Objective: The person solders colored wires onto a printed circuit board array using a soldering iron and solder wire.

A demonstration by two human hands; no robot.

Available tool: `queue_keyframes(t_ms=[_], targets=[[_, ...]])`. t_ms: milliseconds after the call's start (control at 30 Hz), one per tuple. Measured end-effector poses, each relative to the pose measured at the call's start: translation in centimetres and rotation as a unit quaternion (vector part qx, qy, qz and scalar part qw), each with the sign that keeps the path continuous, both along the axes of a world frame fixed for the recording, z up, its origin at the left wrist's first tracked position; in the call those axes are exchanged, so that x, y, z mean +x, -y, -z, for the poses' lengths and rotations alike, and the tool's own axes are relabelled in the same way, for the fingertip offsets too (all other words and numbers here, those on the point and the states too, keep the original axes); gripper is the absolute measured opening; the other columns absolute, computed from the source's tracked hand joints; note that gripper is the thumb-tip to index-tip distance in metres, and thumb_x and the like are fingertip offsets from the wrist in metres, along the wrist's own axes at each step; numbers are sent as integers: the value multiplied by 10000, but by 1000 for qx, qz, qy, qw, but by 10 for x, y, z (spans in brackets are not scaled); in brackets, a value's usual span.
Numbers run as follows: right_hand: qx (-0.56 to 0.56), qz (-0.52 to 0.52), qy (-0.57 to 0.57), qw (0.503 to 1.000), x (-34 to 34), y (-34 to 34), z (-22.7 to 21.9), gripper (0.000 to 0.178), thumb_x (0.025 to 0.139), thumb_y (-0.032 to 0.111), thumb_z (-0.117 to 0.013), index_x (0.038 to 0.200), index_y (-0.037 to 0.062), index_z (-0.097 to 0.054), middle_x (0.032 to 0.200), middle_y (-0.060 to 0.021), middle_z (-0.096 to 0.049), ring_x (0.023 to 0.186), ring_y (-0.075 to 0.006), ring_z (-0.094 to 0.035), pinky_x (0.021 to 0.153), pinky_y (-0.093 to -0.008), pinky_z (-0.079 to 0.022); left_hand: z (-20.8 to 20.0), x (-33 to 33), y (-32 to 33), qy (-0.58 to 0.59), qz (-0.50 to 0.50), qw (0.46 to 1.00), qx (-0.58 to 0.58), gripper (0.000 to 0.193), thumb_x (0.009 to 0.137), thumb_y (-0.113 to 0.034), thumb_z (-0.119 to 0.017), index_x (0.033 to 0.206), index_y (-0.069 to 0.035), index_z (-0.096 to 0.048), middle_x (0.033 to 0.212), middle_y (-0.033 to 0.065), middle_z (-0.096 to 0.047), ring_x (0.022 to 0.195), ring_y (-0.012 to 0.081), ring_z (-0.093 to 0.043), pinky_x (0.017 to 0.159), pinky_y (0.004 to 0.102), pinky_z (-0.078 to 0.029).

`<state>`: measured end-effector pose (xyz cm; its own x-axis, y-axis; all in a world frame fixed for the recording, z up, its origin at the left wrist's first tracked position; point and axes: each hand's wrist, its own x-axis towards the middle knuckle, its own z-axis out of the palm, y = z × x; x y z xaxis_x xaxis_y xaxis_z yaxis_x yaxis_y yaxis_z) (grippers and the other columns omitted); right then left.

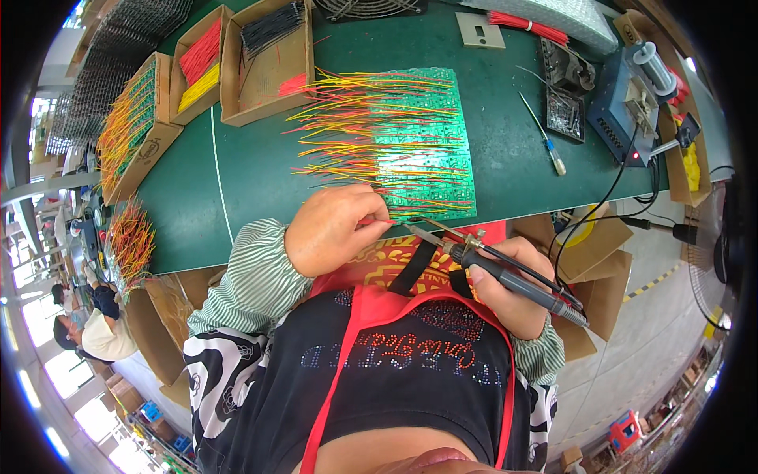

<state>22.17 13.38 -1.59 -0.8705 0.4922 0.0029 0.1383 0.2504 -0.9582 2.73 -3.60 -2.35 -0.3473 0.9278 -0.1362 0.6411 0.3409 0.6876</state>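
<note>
A green circuit board panel [426, 170] lies on the green bench mat, with rows of red and yellow wires [335, 122] sticking out over its left side. At the panel's near edge my left hand [335, 229] is closed in a pinch on a thin wire [390, 223], whose end is mostly hidden by the fingers. My right hand [517, 292] wraps round a grey soldering iron [509, 276] with a thin feed tube clamped alongside. The iron's tip points left, close to my left fingertips and the board's edge; whether it touches cannot be made out.
Cardboard boxes of red, yellow and black wires [272, 30] stand at the far left, beside a box of wired boards [130, 130]. On the right are a blue soldering station [620, 103], a metal tray [564, 114] and a blue-handled tool [553, 154]. Cables hang over the bench's right edge.
</note>
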Motion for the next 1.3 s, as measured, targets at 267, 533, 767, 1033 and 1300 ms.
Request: queue_keyframes(t_ms=[267,533,767,1033,1300], targets=[[-17,-6,13,1000,-4,-3,-1,164,684,74,-719,799,17,-617,651,-54,-638,543,-107,-604,524,-237,-472,-2,-3,-5,-17,14,1000,-12,113,771,-133,-643,769,-34,-589,729,88,-582,677,267,-582,583,362,-449],[20,12,15,1000,2,-7,-6,195,674,88,-730,814,16,-616,675,-57,-632,568,-111,-596,547,-239,-466,-6,-2,-5,-28,21,999,-28,118,768,-137,-649,780,-34,-595,750,91,-593,685,258,-591,581,356,-455],[23,24,25,999,13,-8,-5,193,684,96,-729,816,14,-613,681,-51,-632,577,-98,-592,552,-240,-466,-32,-10,0,-83,-28,996,17,60,796,-106,-598,816,-55,-623,770,88,-580,738,282,-584,637,384,-463],[0,56,25,998,22,-9,-4,193,691,78,-727,830,13,-610,706,-52,-646,614,-95,-604,573,-229,-475,-5,11,-19,-50,14,998,44,91,770,-113,-647,801,-44,-596,765,87,-590,713,266,-589,611,362,-457],[0,48,17,999,16,-9,-1,182,693,74,-723,819,11,-608,698,-47,-639,600,-87,-591,563,-227,-467,0,10,-24,-50,21,998,30,109,761,-126,-653,773,-45,-582,732,81,-570,695,271,-575,598,374,-443]])
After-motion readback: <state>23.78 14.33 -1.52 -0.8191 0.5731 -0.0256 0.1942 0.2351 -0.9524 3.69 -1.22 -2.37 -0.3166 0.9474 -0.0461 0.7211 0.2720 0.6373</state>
